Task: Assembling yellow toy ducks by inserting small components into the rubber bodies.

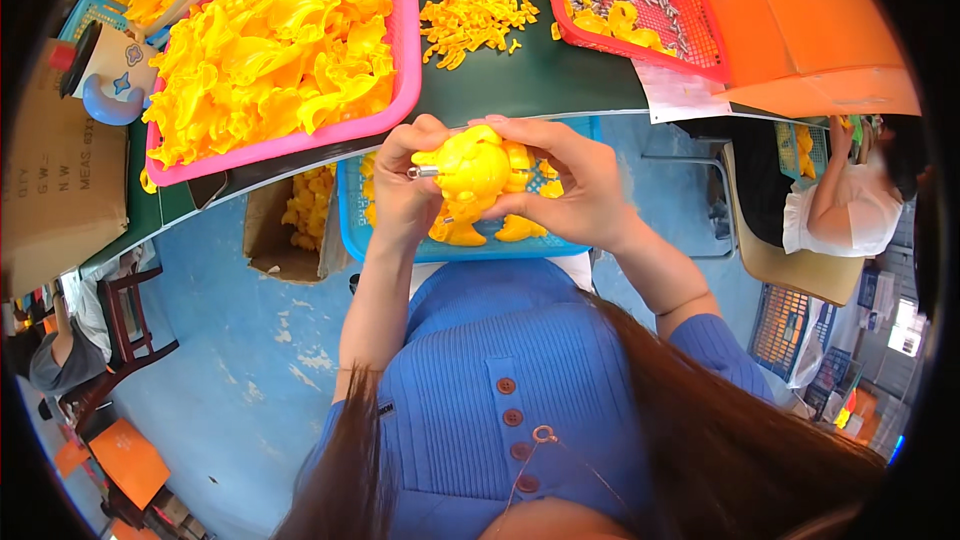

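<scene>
Both my hands hold one round yellow plastic toy body (470,168) above my lap. My left hand (405,190) grips its left side, where a small silver metal pin (422,172) sticks out between my fingers. My right hand (570,185) wraps over its top and right side. Right below the toy sits a blue basket (352,230) with more yellow plastic parts in it.
A pink basket (405,60) heaped with yellow plastic shells stands on the dark green table (540,80). A red basket (690,30) holds silver pins and yellow bits. Loose yellow pieces (470,15) lie between them. A cardboard box (265,235) stands under the table. Another person (850,205) sits at right.
</scene>
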Demonstrator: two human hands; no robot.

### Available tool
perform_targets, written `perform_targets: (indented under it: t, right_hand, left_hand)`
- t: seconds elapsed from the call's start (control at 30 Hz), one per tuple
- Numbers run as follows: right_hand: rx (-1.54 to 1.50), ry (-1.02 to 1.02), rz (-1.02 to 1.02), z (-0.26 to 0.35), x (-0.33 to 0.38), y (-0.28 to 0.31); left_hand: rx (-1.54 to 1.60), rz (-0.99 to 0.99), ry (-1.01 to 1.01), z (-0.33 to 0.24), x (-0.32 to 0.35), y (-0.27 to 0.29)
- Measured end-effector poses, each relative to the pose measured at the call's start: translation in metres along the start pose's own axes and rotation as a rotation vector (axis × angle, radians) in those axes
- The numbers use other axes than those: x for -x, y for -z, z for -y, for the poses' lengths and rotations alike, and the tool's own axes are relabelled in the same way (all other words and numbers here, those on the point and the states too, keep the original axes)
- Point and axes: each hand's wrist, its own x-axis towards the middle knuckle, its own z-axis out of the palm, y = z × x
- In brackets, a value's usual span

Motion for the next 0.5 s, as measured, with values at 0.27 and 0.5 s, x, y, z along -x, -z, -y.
perform_targets:
  t: [0.27, 0.5]
  right_hand:
    - [0.273, 0.144, 0.029, 0.001, -0.001, 0.006]
    - [0.156, 0.134, 0.005, -0.006, 0.004, 0.007]
  left_hand:
    - [-0.526, 0.036, -0.051, -0.022, 0.002, -0.008]
    - [-0.496, 0.012, -0.085, -0.019, 0.005, -0.010]
